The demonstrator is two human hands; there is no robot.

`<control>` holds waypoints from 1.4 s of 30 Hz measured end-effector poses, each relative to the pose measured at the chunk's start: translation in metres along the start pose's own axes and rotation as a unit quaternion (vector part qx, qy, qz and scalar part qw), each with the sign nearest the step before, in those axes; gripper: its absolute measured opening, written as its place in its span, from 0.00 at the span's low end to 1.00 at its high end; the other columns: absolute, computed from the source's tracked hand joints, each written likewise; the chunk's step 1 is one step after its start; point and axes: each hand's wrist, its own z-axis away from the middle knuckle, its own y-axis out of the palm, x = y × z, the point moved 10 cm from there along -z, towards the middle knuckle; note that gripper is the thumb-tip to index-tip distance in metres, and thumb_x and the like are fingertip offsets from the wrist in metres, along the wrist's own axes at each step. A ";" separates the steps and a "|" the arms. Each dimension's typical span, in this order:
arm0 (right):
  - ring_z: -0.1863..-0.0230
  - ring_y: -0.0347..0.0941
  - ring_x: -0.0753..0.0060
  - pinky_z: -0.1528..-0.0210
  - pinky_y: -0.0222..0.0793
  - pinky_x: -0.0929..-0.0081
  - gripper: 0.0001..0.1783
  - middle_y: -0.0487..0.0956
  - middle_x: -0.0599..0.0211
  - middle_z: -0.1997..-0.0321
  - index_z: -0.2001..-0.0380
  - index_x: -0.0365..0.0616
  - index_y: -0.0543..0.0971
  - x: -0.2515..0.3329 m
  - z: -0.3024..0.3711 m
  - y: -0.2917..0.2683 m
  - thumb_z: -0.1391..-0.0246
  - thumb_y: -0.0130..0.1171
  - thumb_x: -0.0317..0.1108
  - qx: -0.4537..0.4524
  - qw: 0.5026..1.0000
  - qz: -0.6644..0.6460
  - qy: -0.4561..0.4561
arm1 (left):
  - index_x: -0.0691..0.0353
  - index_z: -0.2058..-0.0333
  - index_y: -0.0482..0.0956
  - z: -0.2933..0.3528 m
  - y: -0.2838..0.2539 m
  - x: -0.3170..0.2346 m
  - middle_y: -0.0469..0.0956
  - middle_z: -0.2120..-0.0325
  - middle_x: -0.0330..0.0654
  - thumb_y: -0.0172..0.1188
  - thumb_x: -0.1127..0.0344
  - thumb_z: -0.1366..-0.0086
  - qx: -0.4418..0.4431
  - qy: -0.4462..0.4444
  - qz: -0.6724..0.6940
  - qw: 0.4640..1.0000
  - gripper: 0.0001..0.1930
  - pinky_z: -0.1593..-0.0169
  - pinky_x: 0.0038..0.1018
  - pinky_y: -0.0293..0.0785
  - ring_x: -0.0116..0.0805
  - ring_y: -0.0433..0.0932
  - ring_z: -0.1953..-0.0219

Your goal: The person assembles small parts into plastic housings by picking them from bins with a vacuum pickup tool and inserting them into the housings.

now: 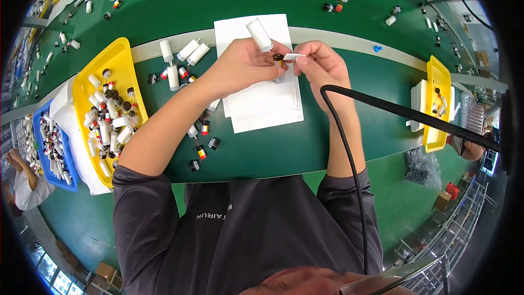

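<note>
Over white paper sheets [266, 110] on the green table, my left hand [240, 68] is closed around a white plastic cylinder [258, 35] and a small black-and-gold cylindrical part [279, 61]. The white cylinder tilts up out of the fingers. Pinched between thumb and fingers of my right hand [325, 68] is a small flat white piece [295, 57], its tip at the black-and-gold part; whether they touch I cannot tell. Left of the sheets lie several white cylinders [197, 54] and small wired parts [202, 153], partly covered by my left forearm.
A yellow tray [141, 98] full of parts stands at the left, a blue tray [39, 145] beyond it. Another yellow tray [435, 141] stands at the right. A black cable [404, 108] crosses in front of my right forearm. More parts lie across the far green surface [262, 0].
</note>
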 end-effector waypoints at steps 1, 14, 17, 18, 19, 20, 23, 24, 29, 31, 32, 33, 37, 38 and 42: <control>0.67 0.70 0.82 0.60 0.68 0.81 0.03 0.76 0.75 0.69 0.61 0.40 0.77 0.002 -0.001 -0.006 0.37 0.60 0.26 -0.003 1.000 -0.001 0.001 | 0.71 0.47 0.77 0.001 0.002 -0.001 0.81 0.56 0.46 0.63 0.77 0.38 0.007 -0.016 -0.008 1.000 0.19 0.46 0.27 0.77 0.31 0.81 0.51; 0.71 0.64 0.88 0.68 0.60 0.86 0.07 0.72 0.80 0.73 0.64 0.38 0.79 0.002 0.010 -0.008 0.36 0.58 0.32 -0.085 0.994 0.071 0.016 | 0.71 0.41 0.72 0.002 -0.001 0.002 0.77 0.47 0.43 0.54 0.80 0.43 0.024 -0.053 -0.004 0.998 0.28 0.40 0.29 0.73 0.31 0.78 0.48; 0.72 0.63 0.90 0.70 0.60 0.85 0.07 0.72 0.80 0.74 0.64 0.38 0.79 0.006 0.013 -0.004 0.37 0.59 0.31 -0.092 0.988 0.127 0.010 | 0.70 0.40 0.72 0.000 0.000 0.006 0.78 0.48 0.42 0.54 0.79 0.41 0.038 -0.033 -0.003 0.999 0.27 0.39 0.29 0.71 0.31 0.77 0.46; 0.71 0.64 0.88 0.68 0.60 0.84 0.07 0.73 0.79 0.73 0.64 0.38 0.79 0.005 0.014 0.000 0.36 0.59 0.32 -0.093 0.983 0.155 0.034 | 0.70 0.40 0.72 0.000 0.000 0.006 0.78 0.48 0.42 0.54 0.79 0.41 0.039 -0.035 -0.003 0.999 0.27 0.39 0.29 0.71 0.31 0.77 0.46; 0.71 0.65 0.86 0.66 0.61 0.83 0.08 0.73 0.78 0.73 0.65 0.38 0.78 0.002 0.015 0.004 0.35 0.59 0.32 -0.093 0.977 0.183 0.058 | 0.70 0.40 0.72 0.001 0.000 0.008 0.78 0.48 0.42 0.55 0.79 0.39 0.033 -0.044 -0.012 0.998 0.26 0.39 0.29 0.71 0.30 0.77 0.46; 0.71 0.65 0.86 0.67 0.61 0.83 0.09 0.73 0.79 0.74 0.64 0.38 0.79 0.003 0.014 0.004 0.36 0.60 0.34 -0.101 0.975 0.196 0.040 | 0.69 0.40 0.72 0.001 0.000 0.009 0.78 0.48 0.41 0.55 0.78 0.37 0.025 -0.053 -0.021 0.998 0.25 0.39 0.29 0.71 0.30 0.77 0.45; 0.72 0.64 0.87 0.68 0.60 0.83 0.09 0.73 0.79 0.74 0.64 0.38 0.79 0.000 0.011 -0.002 0.36 0.60 0.34 -0.119 0.970 0.210 0.039 | 0.69 0.40 0.73 -0.003 -0.001 0.010 0.78 0.47 0.42 0.56 0.75 0.33 0.020 -0.038 -0.043 0.998 0.22 0.39 0.28 0.71 0.29 0.76 0.44; 0.72 0.64 0.87 0.68 0.60 0.83 0.09 0.73 0.79 0.74 0.64 0.38 0.79 -0.001 0.011 -0.002 0.36 0.60 0.34 -0.120 0.970 0.209 0.041 | 0.69 0.40 0.73 -0.003 0.000 0.010 0.78 0.47 0.42 0.56 0.75 0.33 0.020 -0.040 -0.043 0.998 0.22 0.39 0.28 0.71 0.29 0.76 0.44; 0.73 0.64 0.87 0.69 0.60 0.83 0.09 0.72 0.79 0.75 0.65 0.38 0.80 -0.003 0.009 -0.002 0.36 0.60 0.34 -0.127 0.969 0.207 0.045 | 0.68 0.40 0.73 -0.005 -0.004 0.010 0.78 0.46 0.41 0.57 0.74 0.32 0.014 -0.032 -0.039 0.999 0.21 0.38 0.28 0.70 0.28 0.75 0.43; 0.73 0.64 0.86 0.69 0.60 0.83 0.09 0.72 0.79 0.76 0.65 0.38 0.80 -0.005 0.008 -0.002 0.37 0.61 0.34 -0.129 0.971 0.196 0.042 | 0.67 0.40 0.73 -0.005 -0.003 0.009 0.78 0.46 0.41 0.57 0.74 0.31 0.012 -0.029 -0.043 0.999 0.21 0.38 0.28 0.70 0.28 0.75 0.43; 0.74 0.64 0.86 0.69 0.60 0.83 0.09 0.72 0.79 0.76 0.65 0.38 0.80 -0.006 0.007 -0.002 0.37 0.61 0.34 -0.130 0.973 0.187 0.038 | 0.67 0.40 0.74 -0.004 -0.003 0.008 0.78 0.47 0.41 0.57 0.74 0.31 0.011 -0.025 -0.046 0.999 0.21 0.38 0.27 0.70 0.28 0.76 0.43; 0.74 0.64 0.86 0.69 0.60 0.83 0.09 0.72 0.79 0.76 0.65 0.38 0.80 -0.006 0.007 -0.002 0.37 0.61 0.34 -0.130 0.973 0.187 0.037 | 0.67 0.40 0.74 -0.004 -0.002 0.007 0.78 0.47 0.41 0.57 0.74 0.31 0.011 -0.024 -0.046 0.999 0.21 0.38 0.27 0.70 0.28 0.76 0.43; 0.74 0.64 0.85 0.69 0.59 0.83 0.09 0.73 0.78 0.77 0.65 0.39 0.80 -0.012 0.007 -0.004 0.37 0.61 0.35 -0.131 0.977 0.153 0.066 | 0.66 0.41 0.74 -0.003 -0.002 0.006 0.79 0.47 0.41 0.59 0.72 0.30 0.000 -0.034 -0.055 0.998 0.20 0.38 0.27 0.71 0.28 0.76 0.44; 0.74 0.64 0.85 0.69 0.58 0.83 0.09 0.73 0.78 0.77 0.65 0.39 0.80 -0.013 0.007 -0.004 0.38 0.61 0.35 -0.131 0.978 0.144 0.071 | 0.66 0.41 0.75 -0.003 -0.002 0.006 0.79 0.48 0.41 0.59 0.72 0.30 -0.001 -0.038 -0.059 0.998 0.20 0.39 0.27 0.71 0.28 0.77 0.44; 0.74 0.64 0.85 0.69 0.57 0.84 0.09 0.72 0.78 0.77 0.65 0.39 0.80 -0.014 0.006 -0.002 0.38 0.61 0.35 -0.126 0.982 0.127 0.067 | 0.66 0.41 0.75 -0.003 -0.005 0.009 0.79 0.47 0.41 0.59 0.71 0.30 -0.002 -0.043 -0.070 0.997 0.19 0.39 0.27 0.71 0.28 0.76 0.44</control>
